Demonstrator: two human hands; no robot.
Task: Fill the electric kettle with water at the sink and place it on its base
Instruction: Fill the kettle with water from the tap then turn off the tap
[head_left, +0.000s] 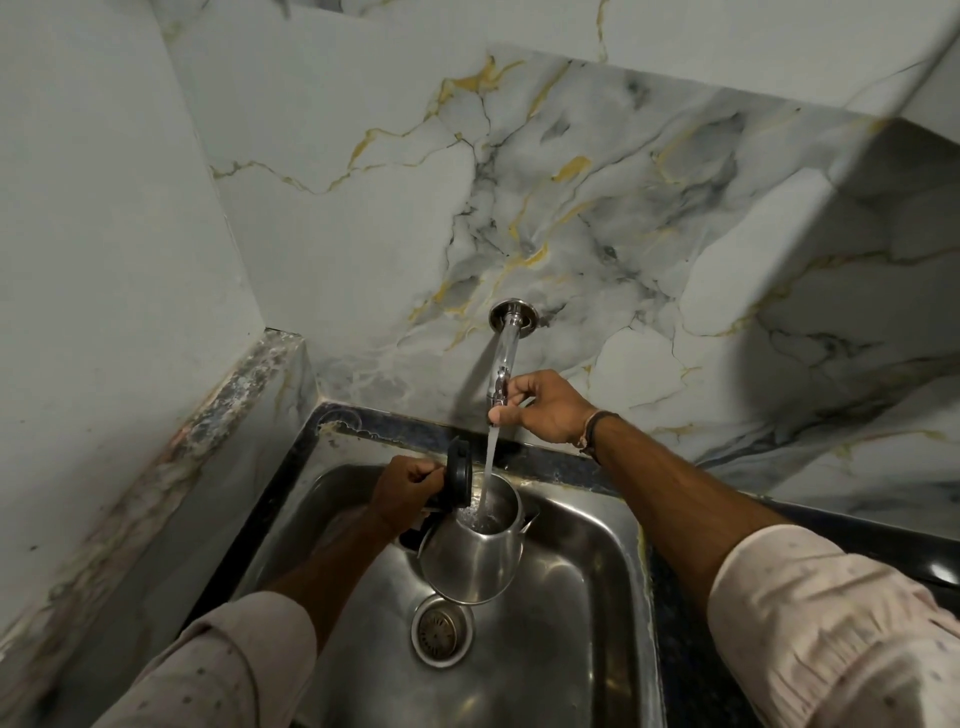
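A steel electric kettle hangs over the steel sink, its black lid flipped open to the left. My left hand is shut on the kettle's black handle. A chrome tap sticks out of the marble wall, and a stream of water falls from it into the kettle's mouth. My right hand grips the tap's end where the water comes out. The kettle's base is not in view.
The sink's drain lies just below the kettle. A dark stone counter runs along the sink's right side. A marble ledge borders the left, and a marble shelf juts out above at the upper right.
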